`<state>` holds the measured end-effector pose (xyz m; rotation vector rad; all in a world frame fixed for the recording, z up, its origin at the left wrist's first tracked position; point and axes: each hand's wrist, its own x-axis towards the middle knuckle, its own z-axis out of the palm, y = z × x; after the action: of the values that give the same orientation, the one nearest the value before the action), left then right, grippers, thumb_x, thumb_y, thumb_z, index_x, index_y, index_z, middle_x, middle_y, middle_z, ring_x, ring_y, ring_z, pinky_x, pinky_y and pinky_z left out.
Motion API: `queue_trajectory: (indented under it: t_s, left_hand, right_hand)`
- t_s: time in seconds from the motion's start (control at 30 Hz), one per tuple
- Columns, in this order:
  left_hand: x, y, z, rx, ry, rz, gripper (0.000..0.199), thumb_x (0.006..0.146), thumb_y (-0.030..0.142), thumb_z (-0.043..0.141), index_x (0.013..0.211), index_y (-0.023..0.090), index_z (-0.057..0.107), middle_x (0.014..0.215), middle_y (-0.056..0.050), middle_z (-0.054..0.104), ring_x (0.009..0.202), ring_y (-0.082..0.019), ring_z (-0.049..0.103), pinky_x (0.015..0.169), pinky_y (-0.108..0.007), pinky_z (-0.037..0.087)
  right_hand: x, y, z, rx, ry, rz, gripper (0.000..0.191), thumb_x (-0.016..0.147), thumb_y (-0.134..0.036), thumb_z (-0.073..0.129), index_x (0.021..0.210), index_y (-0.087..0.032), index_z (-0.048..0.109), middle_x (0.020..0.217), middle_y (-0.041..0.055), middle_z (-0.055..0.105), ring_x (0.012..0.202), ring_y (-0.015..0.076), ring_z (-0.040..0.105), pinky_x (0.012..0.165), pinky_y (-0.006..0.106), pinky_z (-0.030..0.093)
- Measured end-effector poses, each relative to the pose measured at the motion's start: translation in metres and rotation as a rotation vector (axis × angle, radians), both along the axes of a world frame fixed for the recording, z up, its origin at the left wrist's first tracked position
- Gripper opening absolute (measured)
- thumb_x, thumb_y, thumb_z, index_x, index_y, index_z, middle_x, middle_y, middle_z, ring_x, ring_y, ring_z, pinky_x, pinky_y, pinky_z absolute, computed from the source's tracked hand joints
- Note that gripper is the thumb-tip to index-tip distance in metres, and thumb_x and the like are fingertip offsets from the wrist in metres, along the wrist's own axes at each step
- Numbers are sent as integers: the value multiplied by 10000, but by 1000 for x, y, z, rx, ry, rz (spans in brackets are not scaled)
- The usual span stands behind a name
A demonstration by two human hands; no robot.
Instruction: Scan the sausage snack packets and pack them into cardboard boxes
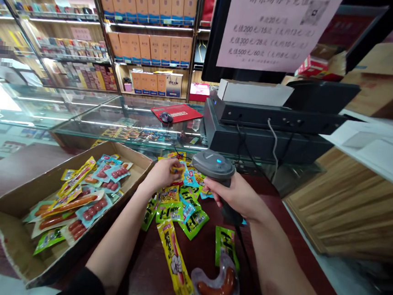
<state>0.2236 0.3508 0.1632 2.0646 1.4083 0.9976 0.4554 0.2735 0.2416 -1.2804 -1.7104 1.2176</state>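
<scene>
My right hand (pixel 242 197) is wrapped round the handle of a dark grey barcode scanner (pixel 212 163) with a small blue light lit on top. Its head points left, over a pile of snack packets (pixel 188 202) in green, yellow and blue. At the back of that pile, the curled fingers of my left hand (pixel 161 174) grip a yellow and red snack packet (pixel 180 176); they partly hide it. Nearer me lie a long yellow sausage packet (pixel 175 265), a green packet (pixel 225 244) and a curved sausage in a clear pack (pixel 218 287).
A cardboard box (pixel 12 241) holding wrapped sausages stands on the left of the dark red table (pixel 144 271). Behind are a glass counter (pixel 134 110), a mouse (pixel 166 117) on a red mat (pixel 186 112), and a black cash drawer (pixel 262 142) below a monitor. The scanner's cable hangs down.
</scene>
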Motion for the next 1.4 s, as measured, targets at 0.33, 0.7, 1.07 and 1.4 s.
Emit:
queue_trajectory:
  t_s: [0.33, 0.7, 1.07, 1.4]
  left_hand:
    - [-11, 5, 18, -349, -904, 126, 453, 515, 414, 917, 743, 175, 606, 807, -54, 749, 726, -183, 702, 693, -308, 569]
    - [-16, 6, 17, -339, -878, 117, 475, 493, 431, 929, 811, 162, 701, 843, -63, 758, 740, -174, 702, 688, -294, 578]
    - [-15, 5, 20, -344, -861, 117, 416, 487, 379, 907, 774, 166, 695, 823, -63, 768, 689, -189, 706, 621, -302, 591]
    - [-13, 1, 21, -303, -865, 136, 422, 530, 410, 903, 769, 159, 663, 805, -53, 740, 707, -167, 679, 656, -292, 561]
  right_hand:
    - [-6, 4, -8, -20, -101, -22, 243, 814, -413, 714, 807, -222, 564, 501, -32, 548, 399, 142, 510, 412, 274, 407]
    - [-5, 6, -12, 12, -96, -24, 244, 809, -430, 718, 805, -231, 578, 489, -34, 542, 385, 134, 510, 380, 252, 400]
    - [-6, 6, -9, 47, -150, -12, 221, 822, -417, 689, 880, -218, 613, 489, -29, 549, 387, 149, 526, 390, 267, 412]
    - [-4, 5, -10, -1, -131, 13, 323, 831, -482, 672, 715, -215, 533, 489, -28, 531, 401, 129, 510, 415, 252, 398]
